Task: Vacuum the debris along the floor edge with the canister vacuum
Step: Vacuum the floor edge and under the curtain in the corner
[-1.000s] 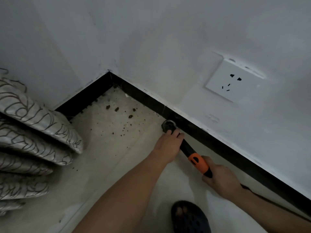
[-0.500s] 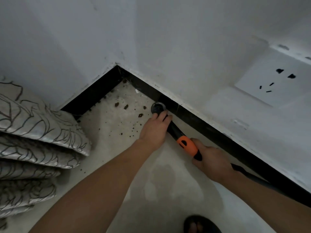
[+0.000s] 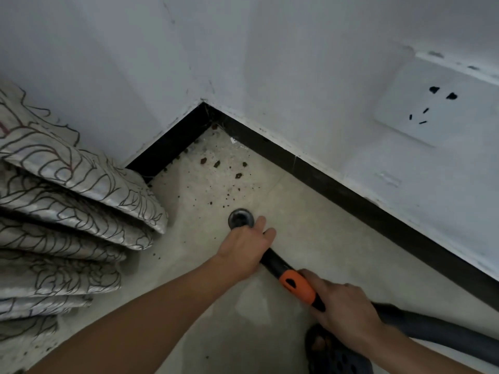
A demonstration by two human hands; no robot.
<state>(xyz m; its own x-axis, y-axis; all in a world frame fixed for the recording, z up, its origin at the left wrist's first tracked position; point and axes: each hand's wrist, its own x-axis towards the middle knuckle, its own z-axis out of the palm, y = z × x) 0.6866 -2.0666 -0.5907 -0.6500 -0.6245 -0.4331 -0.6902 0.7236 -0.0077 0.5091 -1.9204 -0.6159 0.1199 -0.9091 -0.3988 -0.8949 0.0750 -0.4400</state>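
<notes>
The person's left hand (image 3: 244, 247) curls around the black plastic vacuum wand (image 3: 272, 261) just behind its round grey nozzle mouth (image 3: 240, 218). The right hand (image 3: 348, 317) wraps the same wand further back, at the rear of its bright orange collar (image 3: 297, 288), where the thick grey hose (image 3: 437, 329) begins. The nozzle is low over the pale tiled floor (image 3: 310, 225), short of the corner of the black skirting board (image 3: 324, 172). Brown crumbs of debris (image 3: 216, 165) lie scattered between the nozzle and that corner. Left of the corner is a stack of pale cushions with dark leaf outlines (image 3: 67, 190). Right of the corner, above the skirting, sits a white wall socket (image 3: 432, 103).
</notes>
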